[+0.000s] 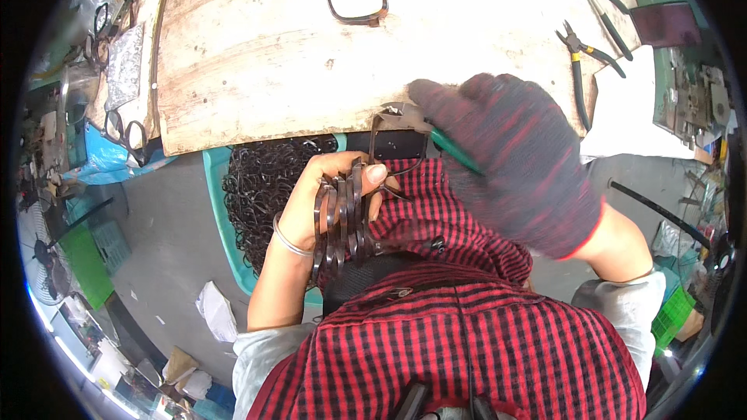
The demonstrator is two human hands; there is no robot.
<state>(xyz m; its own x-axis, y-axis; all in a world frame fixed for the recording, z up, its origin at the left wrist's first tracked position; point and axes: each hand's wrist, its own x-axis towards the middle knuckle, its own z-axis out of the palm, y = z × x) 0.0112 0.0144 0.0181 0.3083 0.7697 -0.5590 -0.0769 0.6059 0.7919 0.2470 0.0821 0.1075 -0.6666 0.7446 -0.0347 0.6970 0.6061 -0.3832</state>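
Note:
My left hand [342, 187], bare and with a bangle at the wrist, is closed around several dark plastic eyeglass frames [339, 222] that hang in a row from its fingers. Between its thumb and fingers it holds up one more eyeglass frame [373, 140] at the table's front edge. In a dark red-and-black knit glove, my right hand [517, 159] is wrapped round green-handled pliers [457, 149]. Their metal jaws, partly blurred, are at the upper rim of that held-up frame; I cannot tell whether they grip it.
On the wooden table [257, 54] lie a tortoiseshell eyeglass frame [357, 21] and two pliers [577, 48] at the right. Under the front edge, a teal bin [215, 210] holds a heap of dark curly pieces [264, 194]. Plastic bags [124, 66] and more glasses are at the left.

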